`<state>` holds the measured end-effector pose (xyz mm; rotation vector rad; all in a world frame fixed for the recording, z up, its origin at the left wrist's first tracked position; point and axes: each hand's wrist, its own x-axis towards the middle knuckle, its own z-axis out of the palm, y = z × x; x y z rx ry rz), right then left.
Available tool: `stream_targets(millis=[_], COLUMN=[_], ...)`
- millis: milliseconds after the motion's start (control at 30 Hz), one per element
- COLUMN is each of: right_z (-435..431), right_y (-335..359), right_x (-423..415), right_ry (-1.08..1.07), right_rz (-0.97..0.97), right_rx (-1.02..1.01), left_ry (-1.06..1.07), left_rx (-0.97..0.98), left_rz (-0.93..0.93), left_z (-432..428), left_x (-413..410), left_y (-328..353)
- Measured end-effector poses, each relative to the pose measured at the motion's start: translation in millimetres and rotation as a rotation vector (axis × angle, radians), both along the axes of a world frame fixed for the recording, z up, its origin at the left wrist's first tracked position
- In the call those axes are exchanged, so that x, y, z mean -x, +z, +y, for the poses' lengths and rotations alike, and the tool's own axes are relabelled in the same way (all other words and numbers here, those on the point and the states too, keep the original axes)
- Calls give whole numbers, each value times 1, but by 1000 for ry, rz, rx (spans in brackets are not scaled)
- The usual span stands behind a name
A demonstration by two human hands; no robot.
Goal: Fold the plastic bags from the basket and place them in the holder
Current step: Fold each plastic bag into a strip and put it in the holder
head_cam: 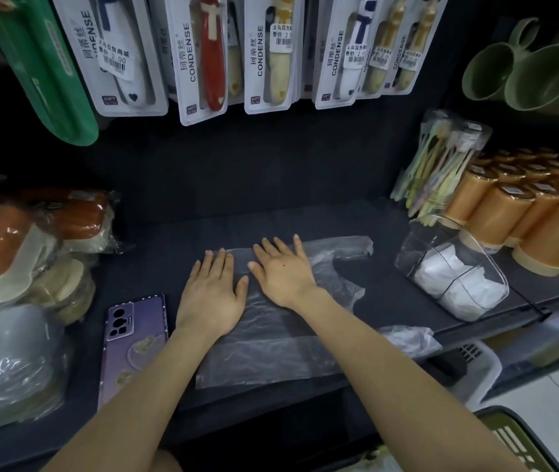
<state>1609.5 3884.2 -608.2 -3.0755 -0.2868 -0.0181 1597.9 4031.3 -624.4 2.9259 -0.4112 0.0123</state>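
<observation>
Head cam: clear plastic bag point(271, 356) lies flat on the dark shelf point(176, 233), just right of the phone point(133, 338). Both hands are pressed flat on its far half, fingers straight & spread, gripping nothing. Left hand point(211, 294) is on the bag edge nearer the phone, right hand point(283, 270) close beside it. Bag's near end reaches the shelf's front lip. Bare shelf beyond the fingertips. Holder point(455, 267) w/ white stuff inside sits well right of the phone.

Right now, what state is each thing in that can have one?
plastic bag: spread flat, under both hands.
left hand: open, flat on the bag.
right hand: open, flat on the bag.
holder: partly filled with white folded bags.
phone: lying face down.
</observation>
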Motion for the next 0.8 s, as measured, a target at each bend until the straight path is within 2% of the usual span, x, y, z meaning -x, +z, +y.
stream_targets(millis=[133, 267, 333, 433, 500, 600, 700, 800], right_z=[-34, -100, -120, -95, -52, -16, -41, -81], right_y=[-8, -3, 6, 20, 17, -2, -11, -9], right_x=[1, 8, 11, 29, 61, 108, 124, 130], right_ry=[-123, -392, -436, -360, -194, -8, -87, -180], right_rz=[45, 106, 149, -18, -133, -78, 9, -69], right_rx=[-38, 15, 74, 66, -2, -70, -35, -60], left_ry=[0, -1, 0, 0, -10, -19, -20, -20], left_rx=[-20, -50, -63, -69, -64, -56, -57, -52], left_rz=[-5, -5, 7, 29, 53, 81, 84, 96], left_z=[0, 0, 0, 0, 1, 2, 2, 1], left_x=[-1, -3, -3, -2, -1, 1, 1, 1], left_y=[-2, -3, -2, -1, 1, 4, 5, 6])
